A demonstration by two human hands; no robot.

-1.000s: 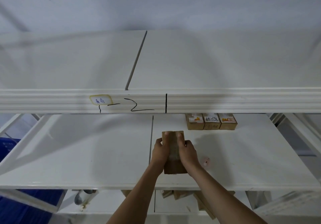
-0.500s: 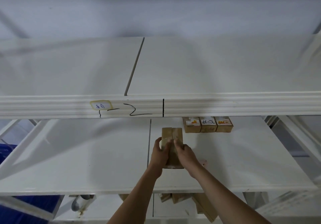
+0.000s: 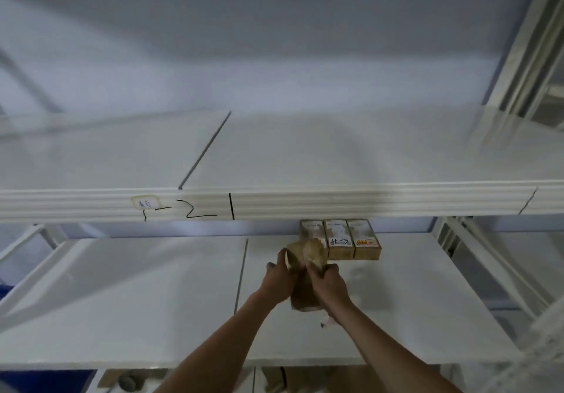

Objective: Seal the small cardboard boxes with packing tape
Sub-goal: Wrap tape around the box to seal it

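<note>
A small cardboard box (image 3: 306,273) was held between the left hand (image 3: 279,281) and right hand (image 3: 329,282) above the shelf (image 3: 152,295), each grip pinching it; tape would best be pressed flat along the seam.

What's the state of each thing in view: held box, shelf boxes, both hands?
Held box: gripped by both hands over the shelf, blurred, seal state unclear.
Three boxes: standing side by side at the shelf's back, closed, labels facing up.
Left hand: closed on the held box's left side.
Right hand: closed on its right side.
</note>
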